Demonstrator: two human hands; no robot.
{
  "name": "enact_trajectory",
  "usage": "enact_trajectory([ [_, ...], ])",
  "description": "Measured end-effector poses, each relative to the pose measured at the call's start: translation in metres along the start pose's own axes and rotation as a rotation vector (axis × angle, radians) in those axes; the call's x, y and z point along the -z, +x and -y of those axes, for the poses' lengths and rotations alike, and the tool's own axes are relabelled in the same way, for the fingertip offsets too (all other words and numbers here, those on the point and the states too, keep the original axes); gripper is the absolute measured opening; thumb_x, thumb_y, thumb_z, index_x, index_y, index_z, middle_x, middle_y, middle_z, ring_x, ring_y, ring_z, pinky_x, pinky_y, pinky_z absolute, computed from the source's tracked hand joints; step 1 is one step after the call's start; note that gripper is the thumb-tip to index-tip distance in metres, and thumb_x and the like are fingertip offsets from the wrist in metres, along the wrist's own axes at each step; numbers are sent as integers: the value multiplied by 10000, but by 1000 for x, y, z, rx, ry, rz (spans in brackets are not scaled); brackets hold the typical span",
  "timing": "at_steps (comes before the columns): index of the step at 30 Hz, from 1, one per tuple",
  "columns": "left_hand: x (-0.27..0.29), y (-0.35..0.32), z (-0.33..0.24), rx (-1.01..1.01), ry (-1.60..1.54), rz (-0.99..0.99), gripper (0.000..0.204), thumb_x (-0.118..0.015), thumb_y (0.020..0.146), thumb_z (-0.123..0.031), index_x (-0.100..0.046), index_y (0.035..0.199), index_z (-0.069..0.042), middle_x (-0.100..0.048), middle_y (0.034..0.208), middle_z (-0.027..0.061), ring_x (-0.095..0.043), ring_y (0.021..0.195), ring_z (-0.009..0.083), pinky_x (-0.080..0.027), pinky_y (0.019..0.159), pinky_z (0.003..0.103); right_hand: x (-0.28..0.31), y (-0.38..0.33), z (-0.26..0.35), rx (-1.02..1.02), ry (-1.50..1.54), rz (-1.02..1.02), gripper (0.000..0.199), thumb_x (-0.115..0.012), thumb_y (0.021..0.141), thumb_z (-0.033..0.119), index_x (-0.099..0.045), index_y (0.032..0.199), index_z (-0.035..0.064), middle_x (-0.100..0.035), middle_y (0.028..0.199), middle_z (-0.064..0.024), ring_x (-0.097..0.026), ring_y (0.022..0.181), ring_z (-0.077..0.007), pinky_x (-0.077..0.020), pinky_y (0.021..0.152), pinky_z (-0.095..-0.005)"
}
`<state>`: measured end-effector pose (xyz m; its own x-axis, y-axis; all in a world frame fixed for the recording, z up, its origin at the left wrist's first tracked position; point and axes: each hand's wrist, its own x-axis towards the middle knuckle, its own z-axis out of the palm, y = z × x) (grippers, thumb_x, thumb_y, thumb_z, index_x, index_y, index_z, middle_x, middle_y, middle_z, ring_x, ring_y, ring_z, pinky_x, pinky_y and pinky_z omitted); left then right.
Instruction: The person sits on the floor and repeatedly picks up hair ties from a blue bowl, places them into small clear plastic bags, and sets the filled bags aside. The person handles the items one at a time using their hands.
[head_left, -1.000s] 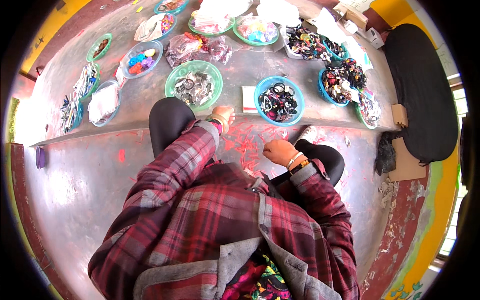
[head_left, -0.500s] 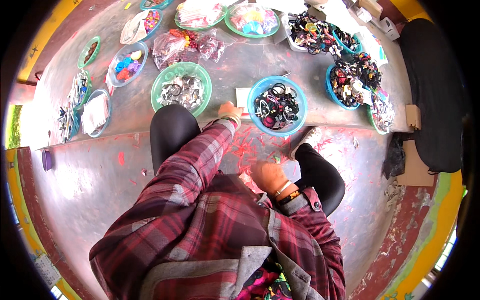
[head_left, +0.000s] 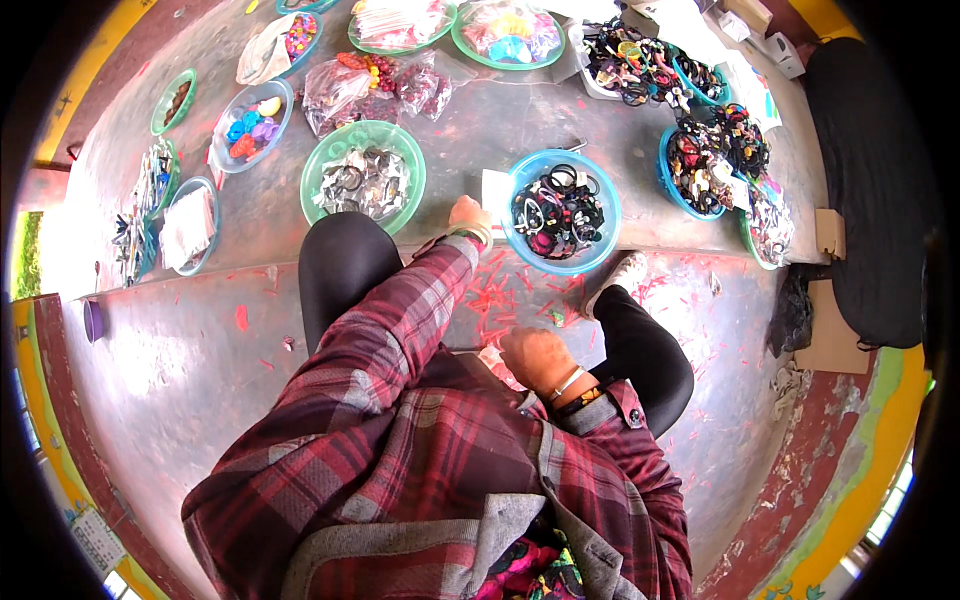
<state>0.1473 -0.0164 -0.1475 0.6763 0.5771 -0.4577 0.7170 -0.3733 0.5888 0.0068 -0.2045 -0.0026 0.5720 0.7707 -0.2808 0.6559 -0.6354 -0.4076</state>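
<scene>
My left hand (head_left: 467,212) reaches forward between two bowls, its fingers closed at the edge of a small white card (head_left: 495,190). Just right of the card stands a blue bowl (head_left: 611,215) of mostly black hair ties. To the left is a green bowl (head_left: 313,170) holding black hair ties with white and grey tags. My right hand (head_left: 537,358) is curled low in front of my body, its fingertips turned under and hidden. A crumpled pink piece (head_left: 497,366) shows beside its fingers; whether they grip it is unclear.
Pink-red strips (head_left: 490,305) litter the lower floor between my legs. At the right are a blue bowl (head_left: 664,180) and heaped hair ties (head_left: 740,140). Bagged red items (head_left: 345,92) lie behind the green bowl. A bowl of coloured pieces (head_left: 283,105) stands left. A raised ledge edge crosses ahead.
The white card has tilted up and shifted slightly right beside my left hand. The nearby blue bowl appears a little further right. My right hand stays in nearly the same place.
</scene>
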Motion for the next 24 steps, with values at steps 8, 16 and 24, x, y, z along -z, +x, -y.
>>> enact_trajectory([
  [8, 28, -4, 1, 141, -572, -145, 328, -629, 632, -20, -557, 950, 12, -610, 837, 140, -590, 837, 231, -460, 740, 328, 7, 8, 5, -18, -81, 72, 155, -469, 769, 159, -597, 777, 73, -603, 721, -143, -608, 651, -301, -485, 551, -390],
  [16, 91, -57, -3, -72, -1255, 619, 269, -481, 780, -63, -498, 1030, 37, -583, 955, 139, -595, 844, 251, -491, 747, 367, 39, 17, -13, -190, 49, -199, 195, -490, 786, 228, -600, 761, 70, -605, 724, -157, -596, 647, -333, -476, 561, -435],
  [24, 157, -190, 5, -183, -1107, 976, 274, -497, 823, -50, -466, 1088, 12, -565, 1003, 94, -569, 902, 173, -461, 791, 313, 78, 1, 12, -430, 1453, -614, 217, -621, 796, 248, -595, 845, 38, -588, 661, -8, -550, 578, -86, -410, 536, -205],
])
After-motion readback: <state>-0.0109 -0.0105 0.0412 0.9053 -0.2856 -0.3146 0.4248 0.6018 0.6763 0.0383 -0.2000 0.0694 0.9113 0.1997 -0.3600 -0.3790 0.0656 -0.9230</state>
